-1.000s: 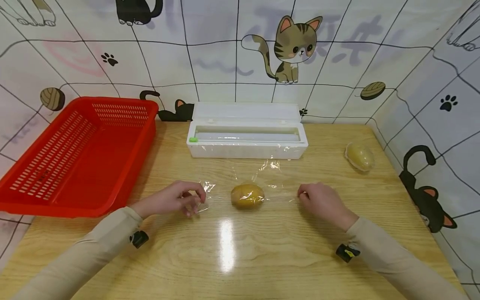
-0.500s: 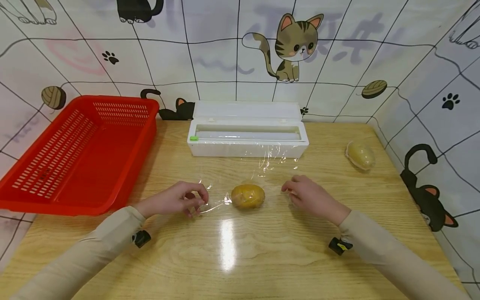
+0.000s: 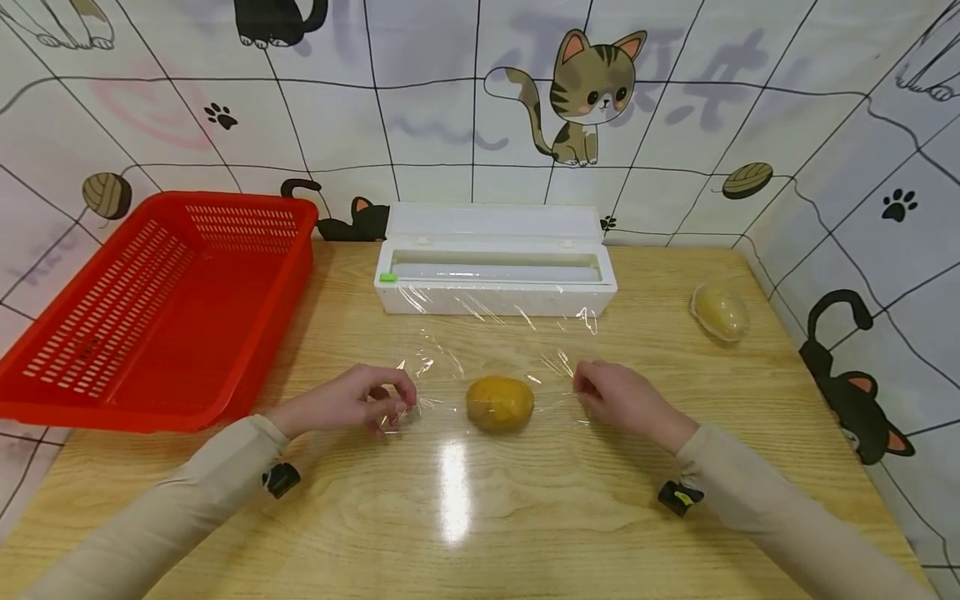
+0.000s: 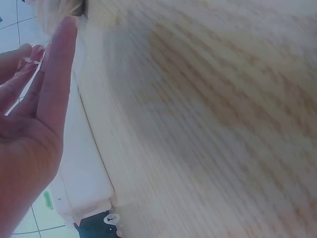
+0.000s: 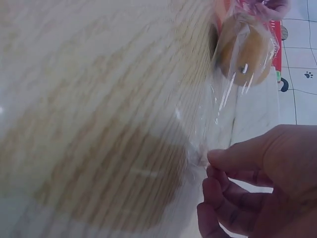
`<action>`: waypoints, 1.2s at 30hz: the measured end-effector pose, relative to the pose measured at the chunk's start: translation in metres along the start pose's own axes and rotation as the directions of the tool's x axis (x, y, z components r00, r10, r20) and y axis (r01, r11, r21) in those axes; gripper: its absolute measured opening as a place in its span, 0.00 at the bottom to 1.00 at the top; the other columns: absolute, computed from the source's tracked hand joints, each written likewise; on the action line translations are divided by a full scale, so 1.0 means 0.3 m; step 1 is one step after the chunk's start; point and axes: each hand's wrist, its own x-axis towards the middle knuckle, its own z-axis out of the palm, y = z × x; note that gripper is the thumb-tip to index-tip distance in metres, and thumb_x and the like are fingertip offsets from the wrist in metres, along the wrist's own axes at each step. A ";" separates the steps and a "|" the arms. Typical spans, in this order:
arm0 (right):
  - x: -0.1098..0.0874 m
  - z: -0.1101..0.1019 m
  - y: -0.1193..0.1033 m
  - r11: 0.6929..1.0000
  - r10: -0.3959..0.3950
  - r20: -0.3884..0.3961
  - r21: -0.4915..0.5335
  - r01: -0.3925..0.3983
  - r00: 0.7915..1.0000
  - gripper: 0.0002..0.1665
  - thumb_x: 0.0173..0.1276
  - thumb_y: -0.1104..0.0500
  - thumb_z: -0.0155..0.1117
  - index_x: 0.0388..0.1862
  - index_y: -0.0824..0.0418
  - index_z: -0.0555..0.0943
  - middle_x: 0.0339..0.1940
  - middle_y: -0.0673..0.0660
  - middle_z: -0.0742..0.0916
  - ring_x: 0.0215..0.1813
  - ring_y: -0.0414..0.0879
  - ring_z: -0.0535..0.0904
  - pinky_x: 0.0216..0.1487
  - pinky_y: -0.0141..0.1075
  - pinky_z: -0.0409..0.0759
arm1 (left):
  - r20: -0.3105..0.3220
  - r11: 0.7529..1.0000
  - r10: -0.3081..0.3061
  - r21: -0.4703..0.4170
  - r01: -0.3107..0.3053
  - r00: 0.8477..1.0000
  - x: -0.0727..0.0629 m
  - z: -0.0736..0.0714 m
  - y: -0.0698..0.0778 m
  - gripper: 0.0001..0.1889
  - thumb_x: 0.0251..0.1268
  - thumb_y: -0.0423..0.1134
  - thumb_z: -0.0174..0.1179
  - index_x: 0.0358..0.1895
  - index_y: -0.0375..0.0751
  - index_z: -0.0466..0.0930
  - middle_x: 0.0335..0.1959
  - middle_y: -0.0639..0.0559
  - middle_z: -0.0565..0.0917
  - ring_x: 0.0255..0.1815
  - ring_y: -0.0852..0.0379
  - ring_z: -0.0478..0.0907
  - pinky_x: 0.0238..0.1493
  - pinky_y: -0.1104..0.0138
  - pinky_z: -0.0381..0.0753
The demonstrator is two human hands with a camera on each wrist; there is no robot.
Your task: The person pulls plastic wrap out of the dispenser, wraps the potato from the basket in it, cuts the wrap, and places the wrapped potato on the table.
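A yellow-brown potato (image 3: 500, 404) sits mid-table under a clear sheet of cling film (image 3: 442, 362), which runs back to the white dispenser box (image 3: 495, 300). Left of the potato, my left hand (image 3: 360, 398) pinches the film's near left corner. In the left wrist view, a bit of film shows between the thumb and fingers (image 4: 57, 74). To the potato's right, my right hand (image 3: 626, 400) pinches the other edge between thumb and forefinger, as the right wrist view shows. There the film stretches from the fingertips (image 5: 215, 158) over the potato.
A red plastic basket (image 3: 225, 333) stands at the left. Near the right back edge of the table lies another potato (image 3: 720, 312) wrapped in film. The dispenser's lid (image 3: 491, 221) is raised, and a green slider (image 3: 387, 277) sits at its left end. A printed cloth backs the table.
My right hand shifted left, off the film's edge half a second ago, and now pinches it again. The film is spread wider. The potato moved slightly right and nearer. My left hand barely moved.
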 end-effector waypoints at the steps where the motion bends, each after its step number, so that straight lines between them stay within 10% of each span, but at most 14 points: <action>1: -0.003 0.000 0.001 1.000 0.006 -0.003 0.003 -0.006 1.000 0.08 0.62 0.68 0.66 0.31 0.60 0.76 0.23 0.47 0.76 0.26 0.40 0.70 0.26 0.35 0.70 | 0.000 1.000 0.002 0.004 -0.002 1.000 0.000 0.002 0.000 0.06 0.69 0.24 0.54 0.46 0.30 0.76 0.37 0.36 0.78 0.32 0.42 0.80 0.29 0.55 0.84; 15: -0.024 0.052 -0.030 0.987 -0.008 -0.119 -0.160 -0.011 0.993 0.11 0.64 0.69 0.63 0.30 0.57 0.71 0.23 0.51 0.69 0.18 0.44 0.64 0.14 0.35 0.63 | -0.079 0.971 0.104 0.223 -0.084 0.991 0.032 0.027 -0.041 0.08 0.64 0.23 0.58 0.45 0.31 0.77 0.37 0.45 0.80 0.23 0.60 0.77 0.24 0.67 0.81; 22: -0.026 0.060 -0.040 0.984 -0.002 -0.120 -0.175 -0.019 0.993 0.10 0.62 0.70 0.64 0.31 0.56 0.74 0.26 0.51 0.72 0.18 0.44 0.67 0.14 0.37 0.66 | -0.179 0.880 0.205 0.464 -0.102 0.962 0.057 0.041 -0.052 0.10 0.57 0.21 0.60 0.43 0.31 0.77 0.38 0.46 0.80 0.28 0.61 0.72 0.32 0.68 0.77; 33: -0.021 0.057 -0.051 0.980 0.030 -0.092 -0.193 -0.047 0.995 0.11 0.63 0.70 0.63 0.30 0.55 0.73 0.25 0.51 0.71 0.18 0.44 0.67 0.13 0.37 0.65 | -0.251 0.741 0.168 0.670 0.046 0.953 0.101 0.095 -0.053 0.09 0.53 0.24 0.62 0.38 0.38 0.79 0.33 0.53 0.73 0.29 0.58 0.73 0.32 0.67 0.77; 36: -0.020 0.055 -0.051 0.978 0.050 -0.082 -0.199 -0.066 0.995 0.11 0.64 0.70 0.62 0.30 0.55 0.73 0.25 0.51 0.71 0.18 0.44 0.68 0.13 0.37 0.66 | -0.282 0.656 0.151 0.746 0.117 0.948 0.107 0.105 -0.034 0.07 0.53 0.27 0.61 0.35 0.39 0.76 0.29 0.53 0.70 0.24 0.57 0.68 0.22 0.66 0.72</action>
